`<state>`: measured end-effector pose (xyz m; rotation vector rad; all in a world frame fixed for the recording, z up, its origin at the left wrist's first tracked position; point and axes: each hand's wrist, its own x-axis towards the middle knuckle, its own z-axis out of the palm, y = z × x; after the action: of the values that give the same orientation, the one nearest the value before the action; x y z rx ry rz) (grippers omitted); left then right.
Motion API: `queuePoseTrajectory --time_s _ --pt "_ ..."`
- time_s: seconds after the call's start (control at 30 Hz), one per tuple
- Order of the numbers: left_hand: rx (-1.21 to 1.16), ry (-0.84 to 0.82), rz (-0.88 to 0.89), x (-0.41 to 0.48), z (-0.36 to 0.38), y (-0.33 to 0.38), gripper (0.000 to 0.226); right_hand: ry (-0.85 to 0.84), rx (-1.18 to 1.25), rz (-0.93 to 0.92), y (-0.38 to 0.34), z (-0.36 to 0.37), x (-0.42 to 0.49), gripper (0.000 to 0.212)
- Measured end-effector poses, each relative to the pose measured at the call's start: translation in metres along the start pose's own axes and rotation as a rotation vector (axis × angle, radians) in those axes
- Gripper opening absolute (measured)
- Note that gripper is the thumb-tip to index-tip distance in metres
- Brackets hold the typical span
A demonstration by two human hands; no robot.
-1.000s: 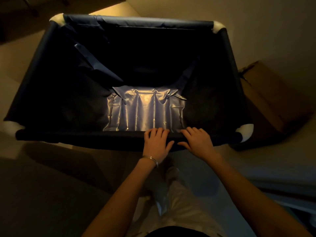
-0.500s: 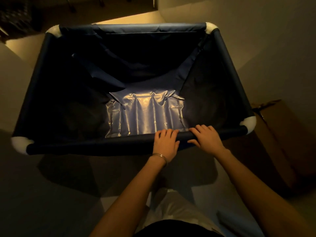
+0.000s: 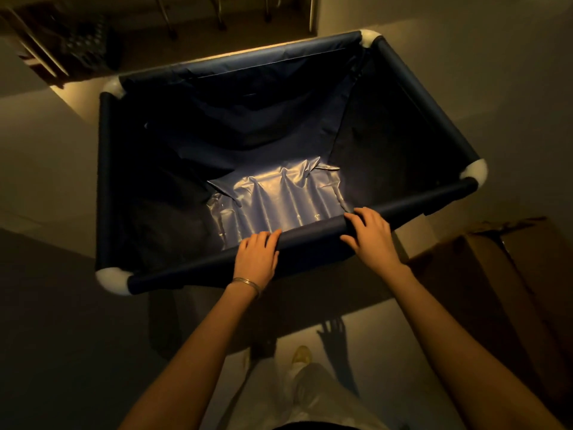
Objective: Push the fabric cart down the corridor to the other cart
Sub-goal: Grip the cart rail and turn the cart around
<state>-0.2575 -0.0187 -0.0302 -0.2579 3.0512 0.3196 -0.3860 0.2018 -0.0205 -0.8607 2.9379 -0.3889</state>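
Observation:
The fabric cart [image 3: 421, 91] is a dark blue cloth bin on a tube frame with white corner joints. It fills the middle of the view, skewed with its right side farther away. Its inside holds only slack fabric with a shiny patch at the near wall. My left hand [image 3: 257, 256], with a bracelet on the wrist, and my right hand [image 3: 370, 235] both grip the near top rail, a short gap between them. No second cart is clearly in view.
A brown cardboard box [image 3: 502, 293] stands on the floor close to the cart's near right corner. Ahead, past the cart, a doorway shows metal legs [image 3: 217, 13] and a dark shelf unit [image 3: 62, 41] at the far left. Walls flank both sides.
The cart has rolled forward and swung anticlockwise, its right side now farther away. My hands have spread apart on the rail. The cardboard box has slid toward the lower right.

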Motion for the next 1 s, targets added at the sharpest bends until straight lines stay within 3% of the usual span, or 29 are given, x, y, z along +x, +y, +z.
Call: queuePoseTrajectory --time_s 0.3,0.47,0.6,0.7,0.8,1.0 --pt "0.042 -0.044 -0.059 -0.023 -0.011 -0.067 0.051 0.017 0.019 -0.18 -0.092 0.033 0.021 0.045" --pt "0.086 -0.01 0.072 -0.029 -0.012 -0.106 0.044 0.039 0.001 -0.18 -0.136 0.05 0.027 0.044" --pt "0.101 -0.066 0.142 -0.031 -0.019 -0.139 0.056 -0.011 -0.024 -0.191 -0.162 0.064 0.026 0.051" --pt "0.041 -0.181 0.113 -0.029 -0.021 -0.142 0.06 -0.027 -0.06 -0.19 -0.159 0.066 0.032 0.054" --pt "0.011 -0.174 0.059 -0.026 -0.018 -0.128 0.049 -0.021 -0.084 -0.211 -0.144 0.063 0.041 0.054" --pt "0.02 -0.155 0.011 -0.009 -0.014 -0.1 0.049 -0.038 -0.067 -0.256 -0.114 0.056 0.057 0.049"
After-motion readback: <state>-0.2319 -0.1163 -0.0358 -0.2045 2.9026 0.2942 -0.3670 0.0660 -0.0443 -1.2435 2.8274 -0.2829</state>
